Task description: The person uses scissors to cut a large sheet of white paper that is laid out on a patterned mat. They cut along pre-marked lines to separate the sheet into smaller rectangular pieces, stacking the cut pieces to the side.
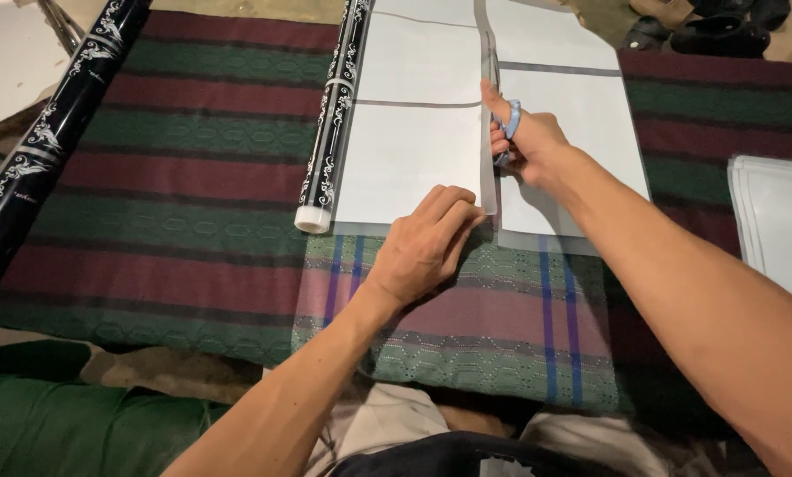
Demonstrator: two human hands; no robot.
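White sheet (413,150) lies flat on the striped cloth (184,177), cut lengthwise: the slit runs from the near edge up to the scissors (507,124). Right hand (528,141), fingers closed through the blue handles, blades pointing away (uncut stretch remains beyond them). Left hand (427,247), fingers spread flat, presses the near edge just left of the slit.

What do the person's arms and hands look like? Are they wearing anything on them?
Both arms are bare from the hands up to where the picture ends, with no sleeves showing. The left hand and the right hand wear no gloves. No rings, watch or bracelet show on the fingers or wrists. The arms are slim, and nothing is drawn or marked on them.
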